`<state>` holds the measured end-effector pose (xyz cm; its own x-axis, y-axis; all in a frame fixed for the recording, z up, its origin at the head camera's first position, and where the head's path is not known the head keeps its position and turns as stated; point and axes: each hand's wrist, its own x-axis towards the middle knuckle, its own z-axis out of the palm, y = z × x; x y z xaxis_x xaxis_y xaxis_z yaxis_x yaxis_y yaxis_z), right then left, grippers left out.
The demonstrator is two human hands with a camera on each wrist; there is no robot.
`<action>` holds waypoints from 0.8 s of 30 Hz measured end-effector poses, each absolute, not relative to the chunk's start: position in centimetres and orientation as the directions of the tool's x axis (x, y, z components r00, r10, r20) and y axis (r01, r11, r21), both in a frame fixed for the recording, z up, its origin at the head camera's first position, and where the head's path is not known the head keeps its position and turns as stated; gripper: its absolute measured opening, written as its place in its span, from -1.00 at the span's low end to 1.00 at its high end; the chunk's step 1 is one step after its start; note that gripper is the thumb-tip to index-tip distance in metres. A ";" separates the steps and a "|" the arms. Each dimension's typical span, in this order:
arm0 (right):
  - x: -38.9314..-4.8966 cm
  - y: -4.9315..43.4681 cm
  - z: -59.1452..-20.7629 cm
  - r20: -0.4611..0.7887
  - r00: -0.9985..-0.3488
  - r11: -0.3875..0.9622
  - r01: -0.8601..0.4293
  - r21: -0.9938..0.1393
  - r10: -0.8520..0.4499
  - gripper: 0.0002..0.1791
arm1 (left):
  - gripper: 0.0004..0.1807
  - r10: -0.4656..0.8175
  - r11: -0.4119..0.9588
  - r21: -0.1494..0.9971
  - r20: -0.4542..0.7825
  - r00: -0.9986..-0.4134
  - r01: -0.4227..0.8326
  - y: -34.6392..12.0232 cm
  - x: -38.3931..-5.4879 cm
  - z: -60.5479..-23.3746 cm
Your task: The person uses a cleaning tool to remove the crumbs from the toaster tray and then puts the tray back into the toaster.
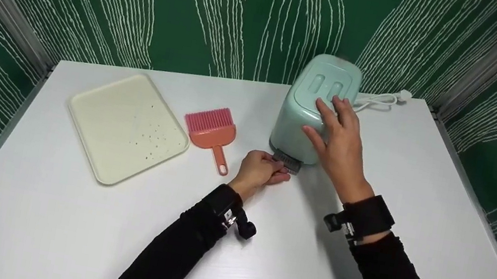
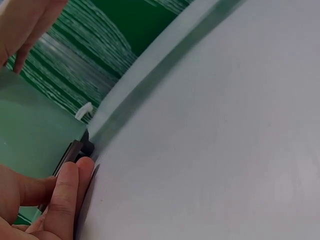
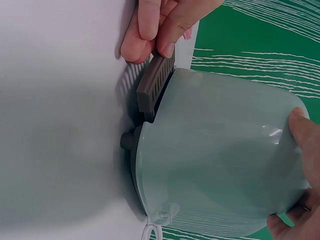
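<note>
A mint-green toaster [image 1: 301, 118] stands at the back right of the white table. At the foot of its near end, a dark grey ribbed crumb tray [image 3: 156, 82] sticks out. My left hand [image 1: 259, 169] pinches the edge of this tray between thumb and fingers, low over the tabletop. Spread over the toaster's top edge, my right hand [image 1: 342, 146] touches it with fingers and thumb apart. In the right wrist view, its thumb and fingertips lie against the toaster's upper edges. The left wrist view shows the left fingers [image 2: 65, 200] close beside the tray's front.
At the left lies a cream tray [image 1: 113, 121] with dark crumbs scattered on it. Between it and the toaster is a small orange brush [image 1: 213, 136] with pink bristles. A white cord with a plug [image 1: 404, 96] lies behind the toaster, near the green wall [image 1: 254, 18].
</note>
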<state>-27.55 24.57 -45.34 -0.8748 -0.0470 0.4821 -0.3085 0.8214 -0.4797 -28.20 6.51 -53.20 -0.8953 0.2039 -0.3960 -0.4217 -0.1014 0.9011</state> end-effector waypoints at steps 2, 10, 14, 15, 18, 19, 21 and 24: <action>-27.5 24.6 -45.3 0.482 -0.875 0.821 -0.309 -0.480 -0.047 -0.32 | -0.92 0.200 -0.100 0.902 -0.395 -0.897 -0.420 6.6 -28.3 -53.2; -27.4 24.6 -45.3 0.478 -0.877 0.815 -0.308 -0.491 -0.043 -0.32 | -0.89 0.204 -0.099 0.906 -0.385 -0.900 -0.410 6.8 -28.6 -53.2; -27.4 24.6 -45.3 0.483 -0.874 0.815 -0.310 -0.489 -0.042 -0.32 | -0.86 0.205 -0.083 0.914 -0.375 -0.904 -0.398 6.8 -28.7 -53.2; -27.4 24.6 -45.4 0.485 -0.873 0.816 -0.311 -0.487 -0.043 -0.31 | -0.86 0.205 -0.086 0.915 -0.372 -0.905 -0.395 6.8 -28.7 -53.2; -27.5 24.6 -45.4 0.491 -0.870 0.819 -0.315 -0.479 -0.047 -0.31 | -0.87 0.201 -0.101 0.916 -0.362 -0.910 -0.387 6.9 -28.7 -53.2; -27.5 24.6 -45.4 0.493 -0.868 0.821 -0.317 -0.475 -0.050 -0.30 | -0.87 0.200 -0.102 0.917 -0.361 -0.911 -0.386 7.0 -28.7 -53.2; -27.5 24.6 -45.4 0.498 -0.865 0.824 -0.321 -0.468 -0.055 -0.30 | -0.87 0.195 -0.102 0.919 -0.357 -0.913 -0.381 7.0 -28.7 -53.2; -27.6 24.7 -45.5 0.505 -0.861 0.823 -0.324 -0.466 -0.053 -0.31 | -0.88 0.188 -0.096 0.923 -0.352 -0.917 -0.374 7.2 -28.7 -53.2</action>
<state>-27.57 24.65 -45.45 -0.8613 -0.0531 0.5052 -0.3242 0.8232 -0.4661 -28.70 7.20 -53.20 -0.9170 0.1879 -0.3518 -0.3736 -0.0960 0.9226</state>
